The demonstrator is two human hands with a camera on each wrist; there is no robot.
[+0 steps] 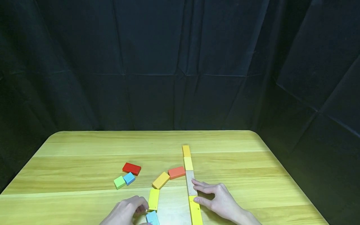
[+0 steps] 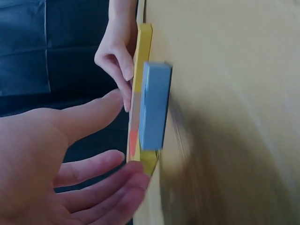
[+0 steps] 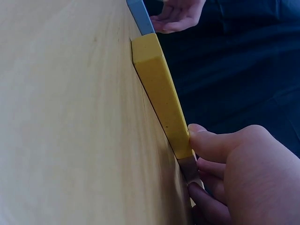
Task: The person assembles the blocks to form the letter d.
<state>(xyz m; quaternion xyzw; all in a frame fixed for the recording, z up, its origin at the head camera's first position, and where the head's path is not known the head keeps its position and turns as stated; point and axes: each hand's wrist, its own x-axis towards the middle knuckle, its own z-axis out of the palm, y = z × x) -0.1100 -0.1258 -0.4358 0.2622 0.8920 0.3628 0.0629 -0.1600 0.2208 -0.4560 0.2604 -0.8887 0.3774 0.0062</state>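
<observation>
A straight row of blocks runs away from me: a long yellow block (image 1: 195,211), a grey block (image 1: 191,182), a pale yellow block (image 1: 188,163) and an orange one (image 1: 186,151). My right hand (image 1: 215,198) lies along its right side, thumb touching the yellow block and fingertips at the grey one. From the row's left side curve a coral block (image 1: 176,172), an amber block (image 1: 161,180), a yellow block (image 1: 153,199) and a blue block (image 1: 152,217). My left hand (image 1: 126,210) is beside these last two; in the left wrist view its thumb and fingers stand apart around no block.
Left of the curve lie a red block (image 1: 132,168), a small blue block (image 1: 129,178) and a green block (image 1: 119,182). The wooden table (image 1: 253,165) has rounded far corners. Dark cloth (image 1: 157,62) hangs behind it and at the sides.
</observation>
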